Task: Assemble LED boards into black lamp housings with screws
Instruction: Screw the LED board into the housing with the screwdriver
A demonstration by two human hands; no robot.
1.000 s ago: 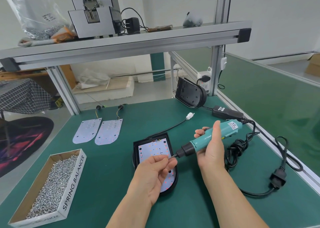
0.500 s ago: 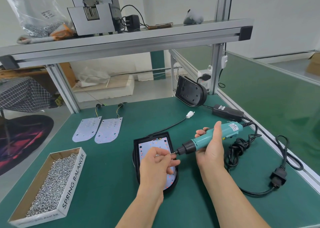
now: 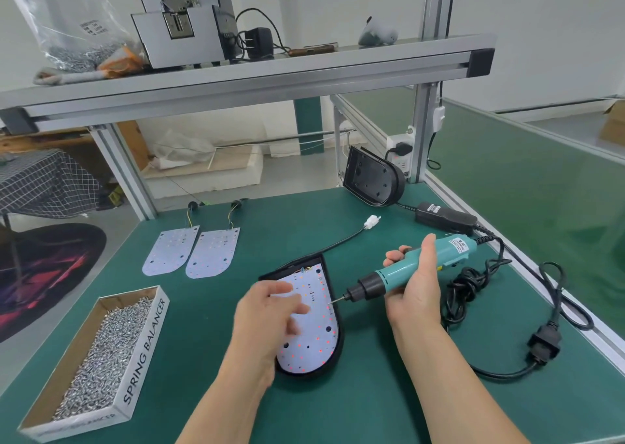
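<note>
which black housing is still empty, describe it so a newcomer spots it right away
Start at the green table and go to its far right corner, where an aluminium post carries a power socket. The empty black housing leans there, tilted up with its bare inside facing the camera. The other housing lies flat mid-table and holds an LED board.

Dark green worktop [image 3: 209, 308]; black lamp housing [image 3: 339, 345]; white LED board [image 3: 314, 337] speckled with red and orange dots. Teal screwdriver [image 3: 399, 271] with black nose, black cable [image 3: 473, 284]. Silver screws [image 3: 101, 352] in brown box [image 3: 146, 347] with white side and black lettering; far-left cloth [image 3: 40, 180] in black-and-white check.
</note>
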